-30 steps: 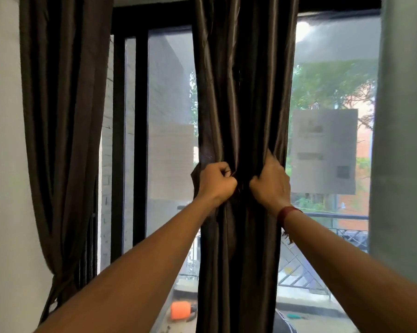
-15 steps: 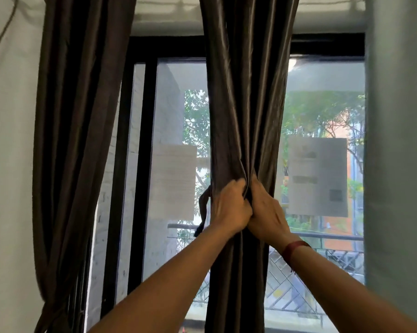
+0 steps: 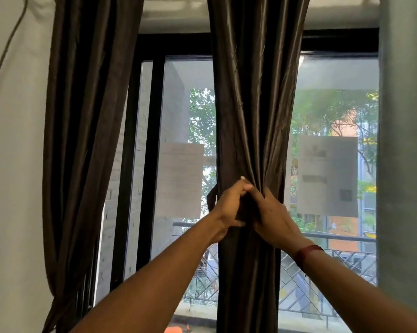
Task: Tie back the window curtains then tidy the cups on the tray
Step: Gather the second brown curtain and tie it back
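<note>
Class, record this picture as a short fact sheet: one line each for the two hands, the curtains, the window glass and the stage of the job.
Left hand: grips the gathered middle curtain
Right hand: grips the same curtain, touching the left hand
Left curtain: drawn in low beside the wall
Window glass: left paper sheet and right paper sheet on it
Stage: middle curtain bunched between both hands

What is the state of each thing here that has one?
left hand: curled round the middle curtain.
right hand: curled round the same curtain.
middle curtain: bunched into one column, not visibly tied.
tie strap: loops out beside the left hand; fastening hidden.
left curtain: gathered, drawn in toward the wall low down.
paper sheets: flat on the glass.
</note>
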